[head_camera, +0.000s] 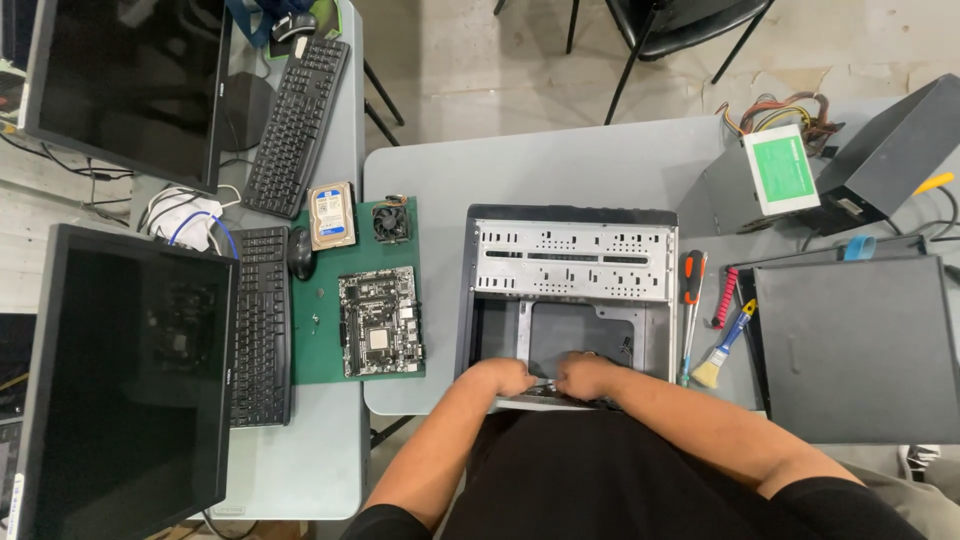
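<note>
As seen, case (570, 262) under both hands (548, 378).

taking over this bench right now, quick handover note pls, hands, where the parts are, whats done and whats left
Left hand and right hand: both at the near edge of the open case, fingers curled inside; what they grip is hidden.
Parts: motherboard, hard drive and cooler fan lie on the green mat left of the case. Power supply sits at its far right. Screwdriver and brush lie right of the case.
Done: case opened, bare inside.
Left: none of those parts is in the case yet.
</note>
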